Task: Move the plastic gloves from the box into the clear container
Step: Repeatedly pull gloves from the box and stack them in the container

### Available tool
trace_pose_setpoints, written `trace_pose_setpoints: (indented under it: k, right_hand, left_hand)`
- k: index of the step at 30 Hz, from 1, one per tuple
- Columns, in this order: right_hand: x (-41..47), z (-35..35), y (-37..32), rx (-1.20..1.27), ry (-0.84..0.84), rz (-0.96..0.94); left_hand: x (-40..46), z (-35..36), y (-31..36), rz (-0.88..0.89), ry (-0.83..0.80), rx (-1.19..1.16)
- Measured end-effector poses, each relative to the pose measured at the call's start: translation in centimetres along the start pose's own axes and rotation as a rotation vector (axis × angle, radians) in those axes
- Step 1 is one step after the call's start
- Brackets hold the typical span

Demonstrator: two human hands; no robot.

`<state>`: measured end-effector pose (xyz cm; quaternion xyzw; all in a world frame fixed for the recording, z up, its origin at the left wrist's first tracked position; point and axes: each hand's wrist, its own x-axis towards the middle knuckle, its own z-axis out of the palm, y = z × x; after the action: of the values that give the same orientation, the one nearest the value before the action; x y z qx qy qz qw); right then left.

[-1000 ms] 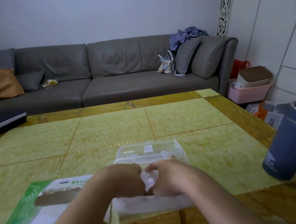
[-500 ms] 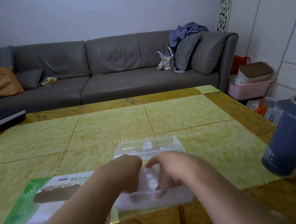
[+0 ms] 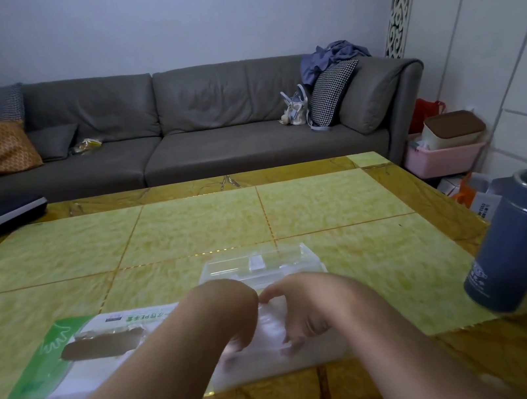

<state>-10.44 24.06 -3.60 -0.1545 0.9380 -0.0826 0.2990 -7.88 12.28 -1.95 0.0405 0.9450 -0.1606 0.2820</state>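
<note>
Both hands are down in the clear container [image 3: 259, 269] at the near middle of the table [image 3: 342, 207], left hand [image 3: 230, 311] and right hand [image 3: 301, 307] with fingers curled, pressing the plastic gloves [image 3: 270, 326] in. The box [image 3: 82, 352] lies just left. I'd guess tucking finishes, then the lid closes.

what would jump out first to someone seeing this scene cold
First the two hands at the near middle of the table: the left hand and right hand are curled down onto a stack of plastic gloves in the clear container. Left of them lies the green and white glove box with its torn opening. A tall blue canister stands at the table's right edge.
</note>
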Motion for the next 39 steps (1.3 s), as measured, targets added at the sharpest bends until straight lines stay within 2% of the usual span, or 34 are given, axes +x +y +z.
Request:
trace_pose_setpoints:
  k: [5, 9, 13, 16, 21, 27, 34, 37, 39]
  right_hand:
    - [0.1, 0.1, 0.3, -0.017, -0.016, -0.011]
    - [0.0, 0.5, 0.5, 0.018, 0.07, 0.015]
    - [-0.2, 1.1, -0.4, -0.06, 0.184, 0.111]
    - [-0.3, 0.8, -1.2, -0.121, 0.131, 0.159]
    - [-0.5, 0.2, -1.3, -0.135, -0.013, 0.17]
    - [-1.3, 0.7, -0.6, 0.026, 0.033, 0.138]
    - [-4.3, 0.5, -1.7, 0.003, 0.135, 0.094]
    - [-5.5, 0.9, -2.8, -0.069, 0.259, 0.108]
    - [-6.1, 1.1, -3.3, -0.144, 0.374, 0.128]
  left_hand:
    - [0.8, 0.8, 0.1, -0.04, -0.071, -0.035]
    - [0.6, 1.3, 0.0, -0.028, 0.0, -0.046]
    - [0.4, 1.8, -0.5, -0.016, 0.034, -0.114]
    - [0.3, 1.7, -0.2, -0.006, 0.047, -0.101]
    - [-0.1, 1.1, 0.2, -0.002, -0.029, -0.019]
    - [-0.5, 1.0, -0.7, 0.061, -0.055, -0.051]
    - [-1.9, 2.1, -2.3, 0.113, 0.11, -0.19]
    - [-2.5, 3.4, -3.5, 0.114, 0.299, -0.34]
    - [-3.2, 3.8, -4.9, 0.15, 0.403, -0.525]
